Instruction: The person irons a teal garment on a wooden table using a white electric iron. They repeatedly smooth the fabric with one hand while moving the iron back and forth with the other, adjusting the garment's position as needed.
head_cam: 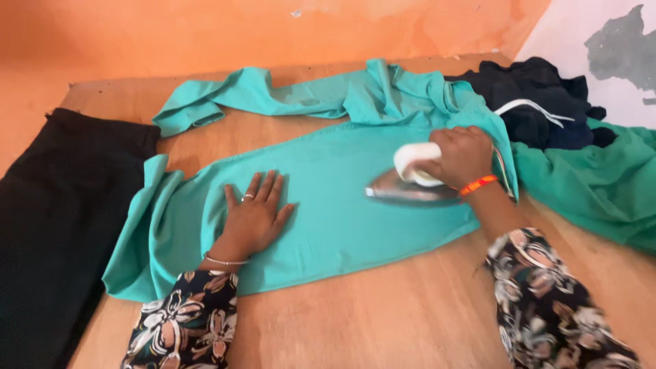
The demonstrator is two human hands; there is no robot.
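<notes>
Your right hand (pixel 463 156) is wrapped tight around the white handle of the iron (pixel 410 186); your left hand (pixel 256 215) lies flat, fingers spread, pressing on the teal garment (pixel 328 212). The iron sits on the right part of that garment, its long axis running left to right and its tip pointing left toward your flat hand. The garment is spread across the middle of the wooden table (pixel 383 321), lengthwise from left to right, with its bunched end trailing toward the back. A black cloth (pixel 61 212) covers the table's left side. A dark pile (pixel 540 102) and a green cloth (pixel 601 184) sit at the right. Behind is an orange wall (pixel 225 31).
</notes>
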